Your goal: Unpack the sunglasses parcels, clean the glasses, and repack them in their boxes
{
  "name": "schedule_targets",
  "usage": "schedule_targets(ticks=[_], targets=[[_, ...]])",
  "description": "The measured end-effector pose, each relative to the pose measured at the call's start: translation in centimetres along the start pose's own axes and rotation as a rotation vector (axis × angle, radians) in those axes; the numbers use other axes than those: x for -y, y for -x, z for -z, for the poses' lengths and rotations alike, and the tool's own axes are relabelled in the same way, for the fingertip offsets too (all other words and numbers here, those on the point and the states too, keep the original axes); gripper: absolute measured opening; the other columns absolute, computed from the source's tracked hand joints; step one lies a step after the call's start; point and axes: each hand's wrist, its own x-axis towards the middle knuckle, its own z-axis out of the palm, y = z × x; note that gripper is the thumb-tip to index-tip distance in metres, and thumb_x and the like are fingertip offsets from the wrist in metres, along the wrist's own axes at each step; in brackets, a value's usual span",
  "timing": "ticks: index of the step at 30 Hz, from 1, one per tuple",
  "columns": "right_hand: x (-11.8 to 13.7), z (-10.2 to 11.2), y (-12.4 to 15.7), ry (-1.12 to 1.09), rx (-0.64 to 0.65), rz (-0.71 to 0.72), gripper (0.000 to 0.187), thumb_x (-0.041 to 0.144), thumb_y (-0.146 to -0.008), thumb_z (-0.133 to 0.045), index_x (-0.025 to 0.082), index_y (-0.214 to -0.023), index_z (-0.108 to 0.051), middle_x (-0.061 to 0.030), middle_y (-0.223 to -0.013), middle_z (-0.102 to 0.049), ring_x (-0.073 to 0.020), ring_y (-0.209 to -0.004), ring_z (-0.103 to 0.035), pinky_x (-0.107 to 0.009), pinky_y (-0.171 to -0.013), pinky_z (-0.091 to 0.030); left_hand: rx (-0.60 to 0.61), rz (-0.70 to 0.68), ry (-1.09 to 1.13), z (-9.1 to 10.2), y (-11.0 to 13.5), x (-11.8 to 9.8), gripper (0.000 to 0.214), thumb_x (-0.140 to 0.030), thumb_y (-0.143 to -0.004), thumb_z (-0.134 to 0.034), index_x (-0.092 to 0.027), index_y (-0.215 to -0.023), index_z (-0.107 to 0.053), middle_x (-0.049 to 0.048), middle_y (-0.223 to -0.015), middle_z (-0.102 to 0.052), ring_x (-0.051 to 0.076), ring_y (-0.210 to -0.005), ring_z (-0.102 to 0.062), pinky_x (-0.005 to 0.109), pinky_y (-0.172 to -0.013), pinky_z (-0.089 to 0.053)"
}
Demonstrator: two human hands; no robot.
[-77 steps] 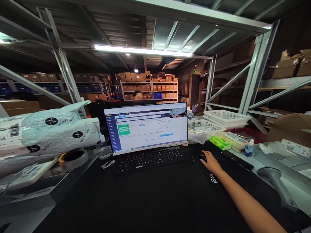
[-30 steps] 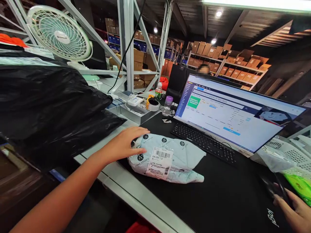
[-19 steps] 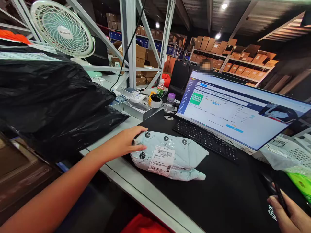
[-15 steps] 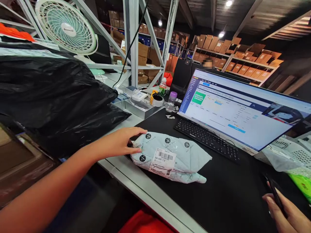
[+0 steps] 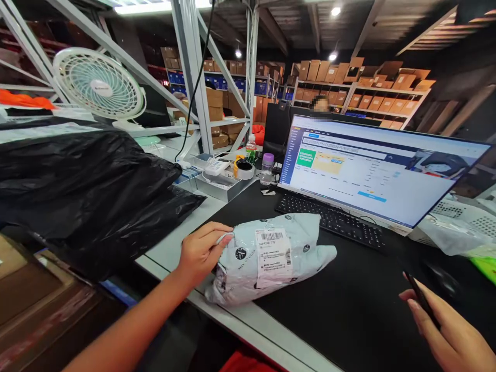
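Note:
A pale blue plastic mailer bag [image 5: 240, 274] with round black logos and a white barcode label [image 5: 273, 257] lies at the front edge of the black desk mat. My left hand [image 5: 203, 253] pinches the upper left edge of this bag, thumb in front, and that end is tipped up. At the lower right, my right hand [image 5: 445, 320] is closed round a slim, black, pen-like tool [image 5: 422, 299]; its exact kind cannot be made out. Just beyond that hand sits a dark computer mouse [image 5: 442, 278].
Behind the bag stand a black keyboard [image 5: 329, 222] and a lit monitor [image 5: 380, 170]. Black plastic bags [image 5: 77, 191] cover the left side. A metal tray [image 5: 225, 186] with tape, a purple-capped bottle [image 5: 267, 169] and a fan [image 5: 98, 88] are further back. Part of a person shows behind the monitor.
My left hand has closed on the bag's edge and lifted it, so the label side now faces me more. My right hand has come slightly left. The view has shifted a little.

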Motion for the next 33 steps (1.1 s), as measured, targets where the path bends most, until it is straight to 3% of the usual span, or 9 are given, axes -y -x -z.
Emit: schedule_targets(ticks=[3, 7, 12, 15, 19, 23, 27, 30, 33], targets=[[2.7, 1.5, -0.7, -0.064, -0.053, 0.041, 0.047, 0.062, -0.091, -0.046, 0.027, -0.121, -0.054, -0.0089, -0.099, -0.078, -0.0301, -0.085, -0.076, -0.038, -0.065, -0.062, -0.17, 0.0, -0.036, -1.8, 0.7, -2.2, 0.015, -0.014, -0.095, -0.059, -0.019, -0.094, -0.073, 0.005, -0.096, -0.077, 0.015, -0.084, -0.073, 0.024, -0.078, -0.059], [8.2, 3.1, -1.4, -0.012, 0.062, 0.401, 0.022, 0.038, -0.099, -0.047, 0.028, -0.116, -0.057, -0.0046, -0.1, -0.076, -0.0208, -0.081, -0.076, -0.029, -0.067, -0.059, -0.222, -0.093, -0.064, -3.8, 1.5, -3.7, 0.017, -0.007, -0.091, -0.062, -0.017, -0.1, -0.072, 0.0068, -0.1, -0.077, 0.016, -0.087, -0.074, 0.024, -0.083, -0.06], [15.2, 2.6, -1.5, 0.269, 0.12, 0.804, 0.047, 0.002, -0.086, -0.046, 0.021, -0.127, -0.054, 0.0003, -0.079, -0.07, -0.0157, -0.059, -0.067, -0.028, -0.051, -0.041, -0.241, -0.145, -0.159, -4.2, 2.6, -4.5, 0.028, -0.005, -0.088, -0.065, -0.021, -0.11, -0.071, 0.006, -0.104, -0.077, 0.018, -0.088, -0.075, 0.028, -0.082, -0.062], [18.8, 2.3, -1.6, 0.367, 0.12, 0.919, 0.055, -0.001, -0.077, -0.053, 0.016, -0.13, -0.055, -0.0005, -0.079, -0.069, -0.0166, -0.059, -0.065, -0.031, -0.05, -0.036, -0.246, -0.173, -0.197, -4.0, 2.9, -5.1, 0.037, -0.003, -0.087, -0.066, -0.022, -0.119, -0.069, 0.007, -0.104, -0.078, 0.019, -0.086, -0.076, 0.029, -0.079, -0.064], [21.5, 2.3, -1.5, 0.441, 0.114, 1.027, 0.043, 0.009, -0.084, -0.058, 0.01, -0.127, -0.058, -0.004, -0.079, -0.069, -0.0191, -0.059, -0.064, -0.033, -0.048, -0.034, -0.255, -0.223, -0.207, -3.8, 3.5, -5.6, 0.056, -0.002, -0.086, -0.068, -0.023, -0.137, -0.059, 0.0079, -0.103, -0.078, 0.02, -0.084, -0.077, 0.03, -0.076, -0.065], [20.7, 2.7, -1.2, 0.561, 0.082, 1.022, 0.044, 0.007, -0.083, -0.056, 0.009, -0.127, -0.059, -0.004, -0.072, -0.066, -0.02, -0.055, -0.061, -0.034, -0.045, -0.029, -0.193, -0.291, -0.173, -3.5, 4.7, -5.7, 0.073, -0.002, -0.084, -0.069, -0.018, -0.151, -0.045, 0.0111, -0.101, -0.079, 0.022, -0.083, -0.077, 0.029, -0.074, -0.065], [16.4, 3.4, -2.1, 0.701, 0.109, 0.923, 0.053, -0.001, -0.075, -0.055, 0.013, -0.125, -0.064, -0.0028, -0.069, -0.062, -0.0186, -0.051, -0.059, -0.032, -0.045, -0.028, -0.204, -0.245, -0.145, -3.8, 6.0, -5.5, 0.077, 0.0, -0.081, -0.071, -0.02, -0.151, -0.046, 0.011, -0.102, -0.079, 0.022, -0.083, -0.077, 0.031, -0.075, -0.065], [11.3, 3.7, -3.8, 0.871, 0.143, 0.72, 0.06, -0.006, -0.076, -0.051, 0.015, -0.13, -0.064, -0.0047, -0.071, -0.062, -0.0196, -0.053, -0.061, -0.03, -0.045, -0.028, -0.235, -0.232, -0.151, -4.0, 6.9, -4.7, 0.075, 0.0, -0.079, -0.073, -0.022, -0.147, -0.052, 0.0101, -0.103, -0.078, 0.021, -0.079, -0.075, 0.031, -0.073, -0.064], [5.3, 3.9, -5.3, 1.008, 0.152, 0.364, 0.056, -0.005, -0.085, -0.043, 0.012, -0.135, -0.063, -0.0099, -0.078, -0.065, -0.0244, -0.059, -0.065, -0.03, -0.043, -0.029, -0.222, -0.192, -0.169, -3.6, 6.7, -3.9, 0.067, -0.003, -0.081, -0.071, -0.025, -0.143, -0.057, 0.0082, -0.106, -0.078, 0.02, -0.079, -0.074, 0.031, -0.074, -0.062]])
